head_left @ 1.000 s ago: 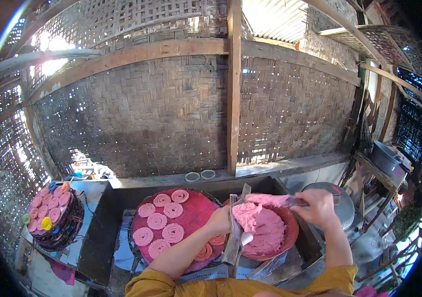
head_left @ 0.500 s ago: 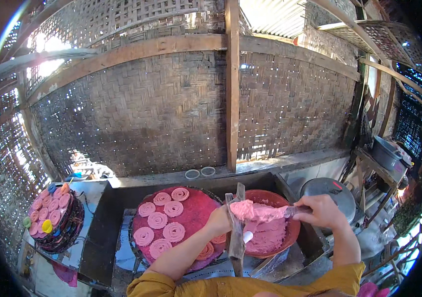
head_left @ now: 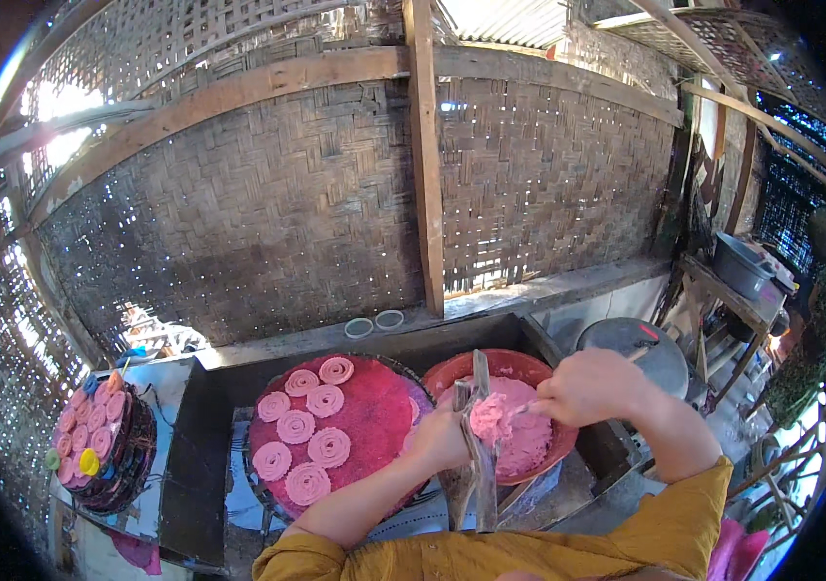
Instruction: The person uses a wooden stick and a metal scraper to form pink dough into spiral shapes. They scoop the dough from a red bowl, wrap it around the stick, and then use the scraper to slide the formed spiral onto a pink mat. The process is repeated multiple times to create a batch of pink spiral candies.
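Observation:
My left hand (head_left: pixel 440 442) is closed around a wooden press (head_left: pixel 484 489) made of two rough bars, held upright over the near edge of the red bowl (head_left: pixel 562 455). A lump of pink dough (head_left: pixel 492 418) sits at the upper part of the bars. My right hand (head_left: pixel 589 389) grips a small utensil whose end reaches the lump; its shape is mostly hidden by fingers and dough. More pink dough (head_left: pixel 532 441) lies in the bowl. Left of my left hand, a round tray (head_left: pixel 374 399) with a red-pink surface carries several pink coiled dough rosettes (head_left: pixel 329 446).
A stack of round trays (head_left: pixel 120 474) topped with pink rosettes stands on a bench at far left. Behind the bowl is a large grey lidded pot (head_left: pixel 616 334). Two small rings (head_left: pixel 359 328) rest on the wall ledge. A wooden stand (head_left: pixel 742 315) holds a grey basin at right.
My right hand has lowered the dough-laden utensil towards the press, and the lump now sits against its bars. The press's bars have shifted and spread. The whole view has moved slightly.

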The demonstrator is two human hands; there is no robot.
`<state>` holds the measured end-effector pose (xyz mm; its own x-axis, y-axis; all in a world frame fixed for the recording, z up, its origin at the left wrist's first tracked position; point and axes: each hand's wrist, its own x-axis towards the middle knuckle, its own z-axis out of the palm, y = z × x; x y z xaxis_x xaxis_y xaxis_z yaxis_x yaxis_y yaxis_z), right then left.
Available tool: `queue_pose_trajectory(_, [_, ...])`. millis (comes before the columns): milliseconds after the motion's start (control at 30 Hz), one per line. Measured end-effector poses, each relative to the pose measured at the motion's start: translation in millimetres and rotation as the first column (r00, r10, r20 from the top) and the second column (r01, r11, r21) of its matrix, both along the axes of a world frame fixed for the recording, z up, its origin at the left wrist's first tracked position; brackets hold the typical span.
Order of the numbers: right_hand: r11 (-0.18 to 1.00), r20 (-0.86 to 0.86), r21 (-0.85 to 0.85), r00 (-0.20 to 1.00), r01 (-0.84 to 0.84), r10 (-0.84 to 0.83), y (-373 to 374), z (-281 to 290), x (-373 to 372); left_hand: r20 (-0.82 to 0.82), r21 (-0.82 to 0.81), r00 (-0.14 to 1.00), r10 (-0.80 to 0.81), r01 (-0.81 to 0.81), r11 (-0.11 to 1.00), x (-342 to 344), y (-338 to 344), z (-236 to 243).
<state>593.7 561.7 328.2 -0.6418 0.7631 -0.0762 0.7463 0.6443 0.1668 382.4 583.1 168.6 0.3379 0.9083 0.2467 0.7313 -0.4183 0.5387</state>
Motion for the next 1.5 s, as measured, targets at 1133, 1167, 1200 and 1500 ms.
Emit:
queue_pose_trajectory(1133, [0.886,-0.949,0.077,0.305,0.458,-0.076,-11.7,-123.4,30.2,0.690,0.120,0.701,-0.181,0.136,0.983,-33.0,80.9,-14.7])
queue_pose_trajectory(1167, [0.862,-0.967,0.100,0.253,0.497,-0.034,-7.0,-120.8,27.2,0.551,0.136,0.827,-0.111,0.042,0.990,-18.1,71.3,-6.7])
queue_pose_trajectory(1200, [0.807,-0.930,0.300,0.344,0.509,0.129,0.7,-111.5,8.2,0.398,0.155,0.918,-0.008,-0.059,0.986,-6.4,57.6,-1.4])
queue_pose_trajectory(1500, [0.837,-0.779,0.514,0.512,0.189,0.362,-5.2,-129.7,-2.2,0.624,0.035,0.782,0.003,-0.031,0.999,-30.2,101.1,-69.6])
